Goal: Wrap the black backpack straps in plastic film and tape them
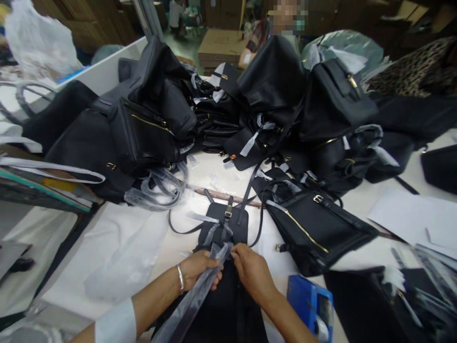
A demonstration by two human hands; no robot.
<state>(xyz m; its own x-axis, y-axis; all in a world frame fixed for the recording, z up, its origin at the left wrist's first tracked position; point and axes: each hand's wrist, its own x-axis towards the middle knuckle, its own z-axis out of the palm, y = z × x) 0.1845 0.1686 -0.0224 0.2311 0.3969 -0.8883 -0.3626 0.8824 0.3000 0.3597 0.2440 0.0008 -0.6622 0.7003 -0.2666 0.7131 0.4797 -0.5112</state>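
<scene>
A black backpack [221, 305] lies in front of me, its buckled flap [238, 220] pointing away. Over it runs a strip of clear plastic wrap [194, 297], which trails down toward the lower edge of the view. My left hand [200, 269], with a silver bangle at the wrist, is closed around this strip. The far end of the strip is pinched in the fingers of my right hand [250, 267], just below the flap. Near that end, a plastic-wrapped handle [222, 233] and a white tag [203, 217] rest on the flap.
Black bags [143, 128] are piled at the left and back. Another black bag [321, 224] with a gold zip lies right. A blue tape dispenser [309, 305] stands by my right forearm. White paper [417, 219] lies farther right. A person [264, 35] is across the table.
</scene>
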